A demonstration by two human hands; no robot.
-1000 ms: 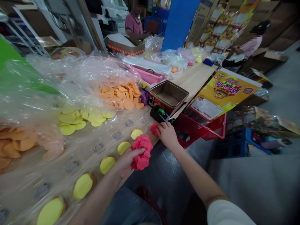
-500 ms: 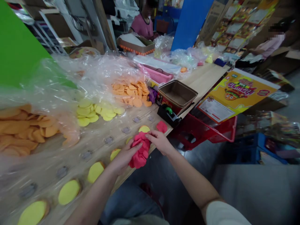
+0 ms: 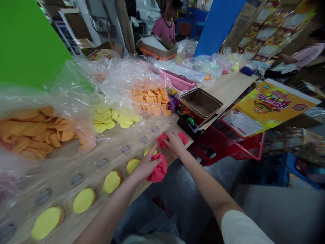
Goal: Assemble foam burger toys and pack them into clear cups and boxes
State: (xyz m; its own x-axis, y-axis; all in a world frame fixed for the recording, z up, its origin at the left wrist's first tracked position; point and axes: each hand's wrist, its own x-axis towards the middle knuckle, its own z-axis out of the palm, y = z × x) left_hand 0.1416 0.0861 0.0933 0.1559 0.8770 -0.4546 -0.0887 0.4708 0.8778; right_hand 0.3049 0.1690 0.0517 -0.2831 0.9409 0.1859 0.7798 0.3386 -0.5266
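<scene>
My left hand (image 3: 148,166) is closed around a bunch of thin, wavy red foam pieces (image 3: 158,171) at the table's near edge. My right hand (image 3: 174,141) pinches a single red piece (image 3: 161,141) low over the row, at the spot of a stack that it hides. Just beyond those fingers, another red piece (image 3: 183,138) lies at the row's far end. Yellow discs, each with a brownish layer beneath, run along the table toward me; the nearest yellow disc (image 3: 47,223) is at lower left. Behind them is a parallel row of small grey jagged-edged shapes (image 3: 102,163).
Plastic bags spill orange pieces (image 3: 38,130) and yellow discs (image 3: 104,118) along the back. Beyond the row's end stand a black tape dispenser (image 3: 189,127) and a brown tin (image 3: 201,103). A red crate (image 3: 228,145) holds printed card beside the table. Two people sit farther off.
My right hand has left the bunch with one red piece, moving away and slightly right to the row. The bunch stays in my left hand. The view has shifted a little left.
</scene>
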